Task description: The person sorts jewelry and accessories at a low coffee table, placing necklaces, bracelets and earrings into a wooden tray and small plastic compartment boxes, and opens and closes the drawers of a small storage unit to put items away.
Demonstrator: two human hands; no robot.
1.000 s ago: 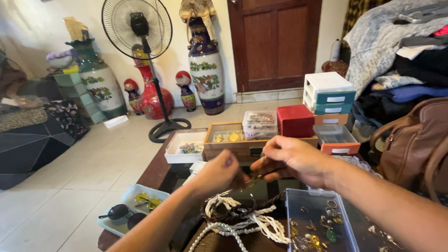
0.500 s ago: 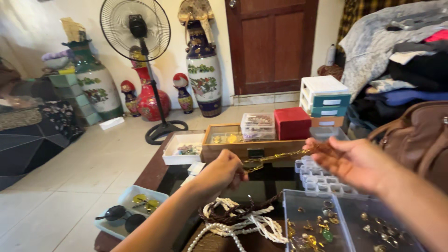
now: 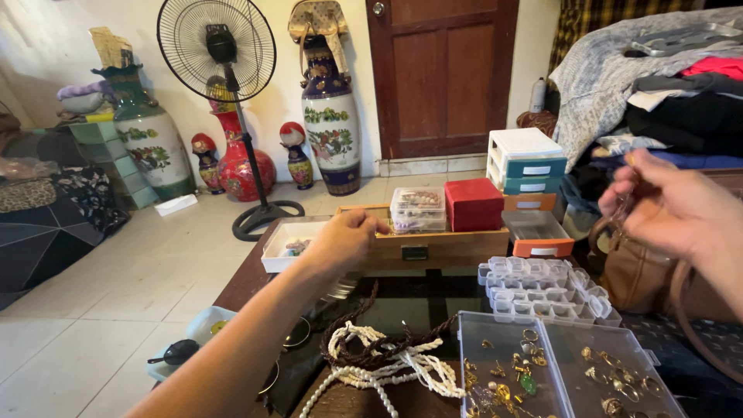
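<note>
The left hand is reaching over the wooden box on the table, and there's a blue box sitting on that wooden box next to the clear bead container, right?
Not quite. In the head view the box beside the clear bead container on the wooden box is red, not blue. The left hand does reach over it.

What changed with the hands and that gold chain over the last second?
The hands parted. The left hand moved forward to the wooden box beside the white tray; the right hand swung out to the right and up, near the brown bag. The gold chain, stretched between them half a second ago, no longer shows clearly. The pearl and braided strands and the clear organiser stayed put.
</note>
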